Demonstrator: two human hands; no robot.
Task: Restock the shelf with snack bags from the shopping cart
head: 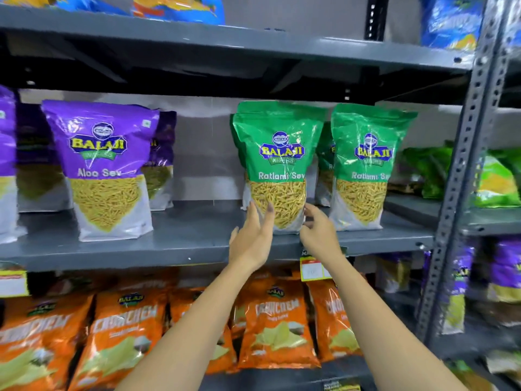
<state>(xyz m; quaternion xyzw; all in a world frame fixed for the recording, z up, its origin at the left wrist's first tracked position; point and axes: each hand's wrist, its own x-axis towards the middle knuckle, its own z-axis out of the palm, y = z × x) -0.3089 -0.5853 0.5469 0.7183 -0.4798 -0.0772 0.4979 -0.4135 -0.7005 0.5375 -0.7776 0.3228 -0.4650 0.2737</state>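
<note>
A green Ratlami Sev snack bag (277,153) stands upright on the grey middle shelf (183,244), near its front edge. My left hand (252,238) rests with spread fingers against the bag's lower left corner. My right hand (317,230) touches its lower right edge with loosely curled fingers. Neither hand closes around the bag. A second green Ratlami Sev bag (366,165) stands just to its right, with more green bags behind both. The shopping cart is out of view.
Purple Aloo Sev bags (104,165) stand at the left of the same shelf, with a gap between them and the green ones. Orange Crunchem bags (276,320) fill the shelf below. A perforated grey upright (462,165) bounds the bay on the right.
</note>
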